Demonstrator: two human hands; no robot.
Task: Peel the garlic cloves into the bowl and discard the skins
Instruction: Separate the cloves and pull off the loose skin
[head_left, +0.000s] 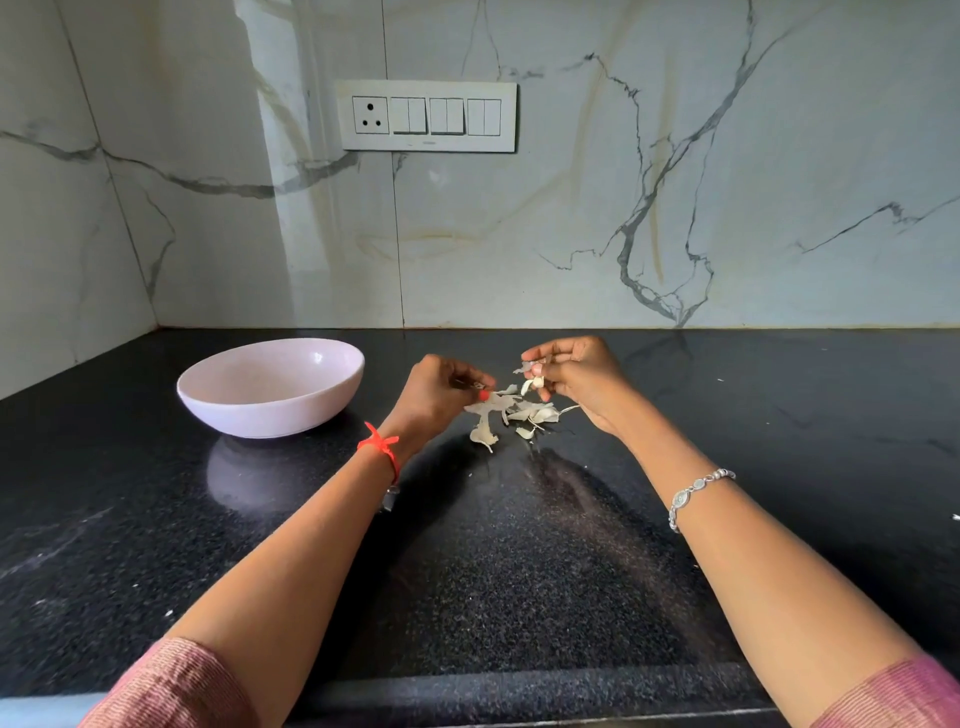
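Note:
A pale pink bowl (270, 387) stands on the black counter at the left; its inside is hidden from this angle. A heap of dry garlic skins (511, 413) lies on the counter between my hands. My right hand (582, 379) pinches a small garlic clove (536, 370) with loose skin hanging from it, just above the heap. My left hand (441, 395) is to the left of the heap, fingers curled, pinching a small scrap of skin (475, 385) at its fingertips.
The black speckled counter (519, 571) runs to a marble wall at the back and left. A switch panel (426, 115) sits on the wall above. The counter's front edge is just below my forearms. Tiny skin flecks lie at the far right.

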